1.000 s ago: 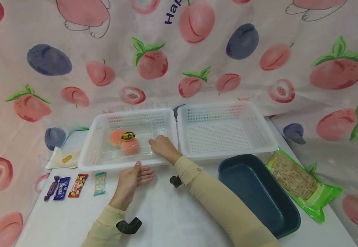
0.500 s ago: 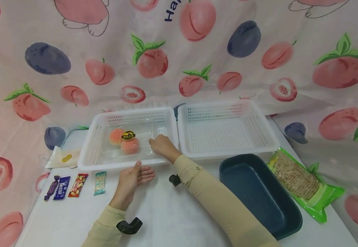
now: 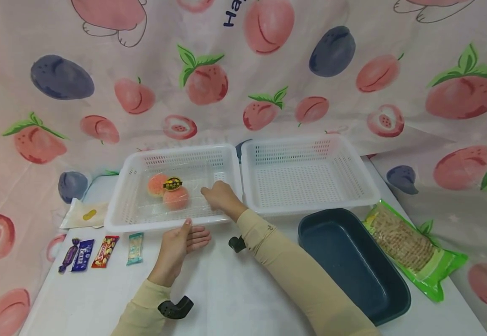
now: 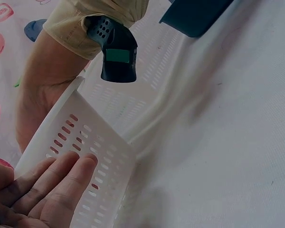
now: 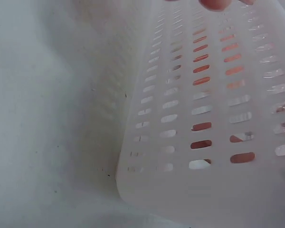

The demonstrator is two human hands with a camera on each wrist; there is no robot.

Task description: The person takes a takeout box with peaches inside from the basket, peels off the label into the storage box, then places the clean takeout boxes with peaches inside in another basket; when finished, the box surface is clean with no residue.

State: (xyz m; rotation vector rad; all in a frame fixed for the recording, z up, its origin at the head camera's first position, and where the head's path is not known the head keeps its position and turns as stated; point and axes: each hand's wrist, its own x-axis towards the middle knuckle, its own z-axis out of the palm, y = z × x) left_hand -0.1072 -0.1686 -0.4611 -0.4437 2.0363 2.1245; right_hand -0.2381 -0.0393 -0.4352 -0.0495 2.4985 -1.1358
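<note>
A clear plastic fruit box (image 3: 198,186) with two peaches (image 3: 176,198) and a black-and-gold label (image 3: 172,184) lies in the left white basket (image 3: 119,205). My right hand (image 3: 223,196) reaches over the basket's front right and pinches the right end of the box, its fingers curled; the gripped edge is mostly hidden under them. Palm turned up and inward, my left hand (image 3: 177,252) is at the basket's front rim with straight fingers and holds nothing. In the left wrist view its fingers (image 4: 61,190) lie beside the slotted basket wall (image 4: 97,152).
An empty white basket (image 3: 264,211) stands close on the right. Before it lies a dark blue tub (image 3: 352,266), with a green-edged bag (image 3: 407,242) beyond. Small wrapped snacks, including a red one (image 3: 105,251), and a white packet (image 3: 84,215) lie at left.
</note>
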